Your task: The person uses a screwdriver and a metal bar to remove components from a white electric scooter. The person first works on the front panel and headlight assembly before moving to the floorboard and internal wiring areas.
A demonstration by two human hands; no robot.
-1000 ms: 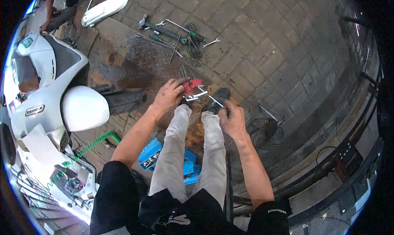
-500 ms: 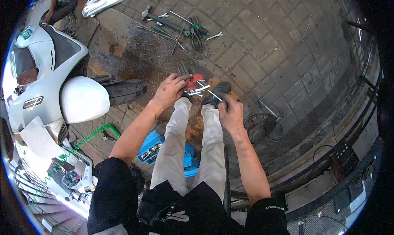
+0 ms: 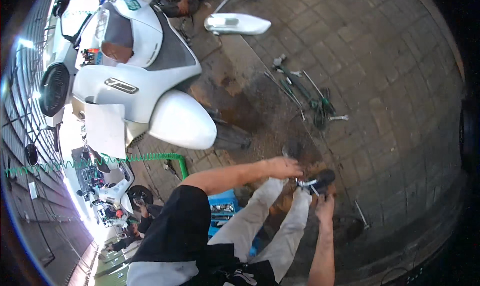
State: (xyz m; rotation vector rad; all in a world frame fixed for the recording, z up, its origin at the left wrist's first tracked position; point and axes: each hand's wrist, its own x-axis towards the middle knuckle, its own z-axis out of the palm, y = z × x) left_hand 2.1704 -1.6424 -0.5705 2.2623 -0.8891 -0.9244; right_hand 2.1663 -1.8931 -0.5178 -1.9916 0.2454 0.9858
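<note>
My left hand (image 3: pixel 283 167) is closed at the upper side of a small cluster of bright metal pieces (image 3: pixel 306 183) with a bit of red by the fingers; their exact kind is too blurred to tell. Below and to its right, my right hand (image 3: pixel 325 207) pinches the end of a slim metal rod (image 3: pixel 314 190) that points up toward the cluster. Both hands are over my shoes (image 3: pixel 326 177), in front of my light trousers (image 3: pixel 295 220). The fingertips of the left hand are partly hidden.
A white scooter (image 3: pixel 182 119) stands at the left, with a green coiled hose (image 3: pixel 150 157) beside it. A hammer (image 3: pixel 295 81), pliers (image 3: pixel 320 115) and a spanner (image 3: pixel 338 118) lie on the paving. A blue toolbox (image 3: pixel 222 208) sits by my legs. Another person's hand (image 3: pixel 184 7) shows at the top.
My view has swung to the left, so the scooter and floor tools appear farther right and my hands lower right. Both hands still hold the metal pieces close together.
</note>
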